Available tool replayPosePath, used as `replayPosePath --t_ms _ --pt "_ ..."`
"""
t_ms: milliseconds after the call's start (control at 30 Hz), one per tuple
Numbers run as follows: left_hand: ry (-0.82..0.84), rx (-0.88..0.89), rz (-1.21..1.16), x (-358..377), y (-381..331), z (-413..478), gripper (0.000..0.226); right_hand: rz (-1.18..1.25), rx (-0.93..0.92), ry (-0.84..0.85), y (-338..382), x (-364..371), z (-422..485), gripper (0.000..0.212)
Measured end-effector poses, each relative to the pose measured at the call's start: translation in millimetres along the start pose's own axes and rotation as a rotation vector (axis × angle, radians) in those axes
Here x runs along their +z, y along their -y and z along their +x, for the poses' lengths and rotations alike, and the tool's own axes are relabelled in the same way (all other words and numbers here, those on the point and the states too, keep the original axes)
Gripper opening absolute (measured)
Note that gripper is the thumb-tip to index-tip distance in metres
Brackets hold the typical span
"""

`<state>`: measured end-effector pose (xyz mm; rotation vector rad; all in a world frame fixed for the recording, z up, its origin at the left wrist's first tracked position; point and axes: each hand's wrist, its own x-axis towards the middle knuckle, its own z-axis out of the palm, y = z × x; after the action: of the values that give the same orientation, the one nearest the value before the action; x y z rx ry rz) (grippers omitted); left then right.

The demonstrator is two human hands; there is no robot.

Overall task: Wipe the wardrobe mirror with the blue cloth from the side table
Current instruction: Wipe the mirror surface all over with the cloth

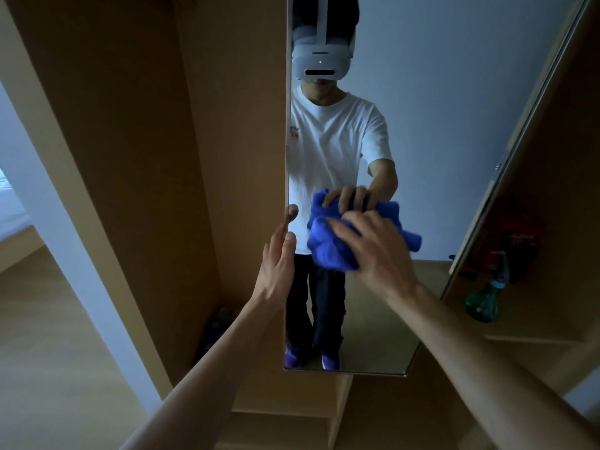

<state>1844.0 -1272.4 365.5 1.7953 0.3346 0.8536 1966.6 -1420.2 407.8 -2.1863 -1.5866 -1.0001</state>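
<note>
While left fingers (280, 233) clasp the mirror (422, 125) edge, right fingers (342, 228) grip the blue cloth (328, 250).

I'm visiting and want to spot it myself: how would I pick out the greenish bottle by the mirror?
Start at the tall mirror. Just past its right edge is an open wooden shelf, and the bottle stands on it. It is the only see-through green thing, round-bellied, with dim red items above it.
</note>
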Motion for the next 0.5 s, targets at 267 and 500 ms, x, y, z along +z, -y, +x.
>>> replayPosePath --t_ms 267,500 --pt "-0.097 0.101 0.002 22 -3 9 0.042 -0.034 0.032 -0.077 -35 -29 21 0.041" --pt "-0.168 -0.133 0.087 30 -2 2 0.056 -0.021 -0.055 0.092 -26 24 -35 0.055"
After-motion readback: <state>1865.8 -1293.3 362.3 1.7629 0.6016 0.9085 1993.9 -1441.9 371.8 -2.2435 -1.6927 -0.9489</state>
